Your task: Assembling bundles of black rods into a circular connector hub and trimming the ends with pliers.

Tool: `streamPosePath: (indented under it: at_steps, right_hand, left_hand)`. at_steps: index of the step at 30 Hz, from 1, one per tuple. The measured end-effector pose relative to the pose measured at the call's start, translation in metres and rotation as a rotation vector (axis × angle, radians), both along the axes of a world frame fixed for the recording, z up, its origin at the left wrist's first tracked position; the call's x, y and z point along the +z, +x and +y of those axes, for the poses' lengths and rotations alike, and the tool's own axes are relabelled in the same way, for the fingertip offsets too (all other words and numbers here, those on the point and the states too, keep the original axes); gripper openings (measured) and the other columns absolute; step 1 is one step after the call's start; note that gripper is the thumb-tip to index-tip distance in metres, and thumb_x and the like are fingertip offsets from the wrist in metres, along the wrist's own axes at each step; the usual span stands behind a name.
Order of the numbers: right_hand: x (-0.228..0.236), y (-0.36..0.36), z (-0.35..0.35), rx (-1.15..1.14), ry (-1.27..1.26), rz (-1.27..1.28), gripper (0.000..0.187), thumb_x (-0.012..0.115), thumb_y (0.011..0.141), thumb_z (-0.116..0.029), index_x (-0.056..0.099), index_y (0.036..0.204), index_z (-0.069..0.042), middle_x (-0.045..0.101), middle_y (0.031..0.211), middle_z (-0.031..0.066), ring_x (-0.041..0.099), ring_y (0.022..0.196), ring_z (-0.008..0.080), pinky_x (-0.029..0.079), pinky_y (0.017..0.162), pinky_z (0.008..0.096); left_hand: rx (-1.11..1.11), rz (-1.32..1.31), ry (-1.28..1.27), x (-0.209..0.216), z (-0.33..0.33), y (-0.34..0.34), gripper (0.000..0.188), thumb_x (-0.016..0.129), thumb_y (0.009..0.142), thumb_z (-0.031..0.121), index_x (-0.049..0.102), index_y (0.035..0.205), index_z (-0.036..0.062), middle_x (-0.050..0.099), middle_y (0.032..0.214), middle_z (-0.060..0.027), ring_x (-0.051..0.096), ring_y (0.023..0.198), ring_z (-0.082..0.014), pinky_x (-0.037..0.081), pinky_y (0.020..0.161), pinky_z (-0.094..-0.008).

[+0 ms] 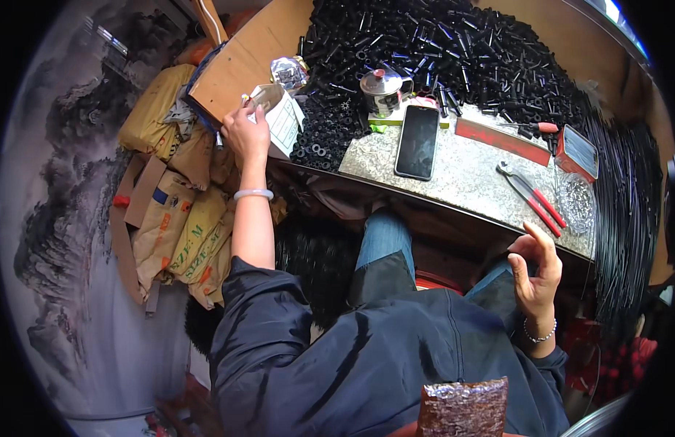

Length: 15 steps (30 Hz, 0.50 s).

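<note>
The left hand (246, 133) is gripping the rim of a small white printed cardboard box (279, 115) at ten o'clock on the worktable, tilting it open. The right hand (535, 273) is hovering empty at four o'clock, fingers loosely spread, below the red-handled pliers (532, 197).

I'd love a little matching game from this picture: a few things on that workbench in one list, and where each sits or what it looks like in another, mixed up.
Things:
1. phone
2. pliers
3. metal pot
4. left hand

Descriptions:
A. red handles, lying near the right end of the stone slab
B. touching a white paper box at the bench's left edge
C. dark screen up, flat on the stone slab
D. shiny, lidded, by the heap of black parts

Pairs: 1-C, 2-A, 3-D, 4-B
</note>
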State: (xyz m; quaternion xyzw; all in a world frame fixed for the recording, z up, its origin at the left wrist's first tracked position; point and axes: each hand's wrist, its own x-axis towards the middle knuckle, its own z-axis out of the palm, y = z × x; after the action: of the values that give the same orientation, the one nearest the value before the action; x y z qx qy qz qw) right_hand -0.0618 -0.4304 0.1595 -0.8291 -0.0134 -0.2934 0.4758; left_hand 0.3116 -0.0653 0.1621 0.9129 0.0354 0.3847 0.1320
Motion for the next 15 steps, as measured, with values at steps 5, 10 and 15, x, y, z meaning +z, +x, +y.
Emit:
streamPosePath:
  at_steps: [5, 10, 15]
  right_hand:
    - [-0.005, -0.007, -0.01, -0.042, -0.006, 0.03, 0.042, 0.067, 0.079, -0.004, 0.052, 0.118, 0.0, 0.058, 0.078, 0.0058, 0.054, 0.063, 0.0091, 0.044, 0.059, 0.021]
    - [-0.007, -0.016, -0.015, -0.108, -0.007, 0.033, 0.039, 0.067, 0.076, 0.001, 0.056, 0.113, 0.0, 0.059, 0.077, 0.0063, 0.056, 0.063, 0.011, 0.046, 0.06, 0.0228]
    - [-0.004, -0.019, -0.03, -0.1, -0.093, 0.101, 0.035, 0.069, 0.076, -0.004, 0.058, 0.11, -0.002, 0.059, 0.076, 0.0074, 0.056, 0.061, 0.0145, 0.047, 0.058, 0.0252]
  left_hand:
    - [-0.098, -0.219, 0.067, 0.008, 0.005, -0.025, 0.024, 0.066, 0.077, 0.024, 0.058, 0.091, 0.0054, 0.052, 0.103, -0.0137, 0.048, 0.102, -0.0312, 0.036, 0.093, -0.0412]
    - [-0.375, -0.415, 0.026, 0.029, -0.033, -0.051, 0.025, 0.067, 0.077, 0.013, 0.057, 0.099, 0.004, 0.05, 0.11, -0.0146, 0.047, 0.106, -0.0304, 0.038, 0.093, -0.0395]
    - [-0.812, -0.264, -0.135, 0.034, -0.105, -0.139, 0.024, 0.067, 0.074, 0.001, 0.058, 0.097, 0.0011, 0.052, 0.111, -0.0173, 0.051, 0.103, -0.0318, 0.041, 0.091, -0.0374]
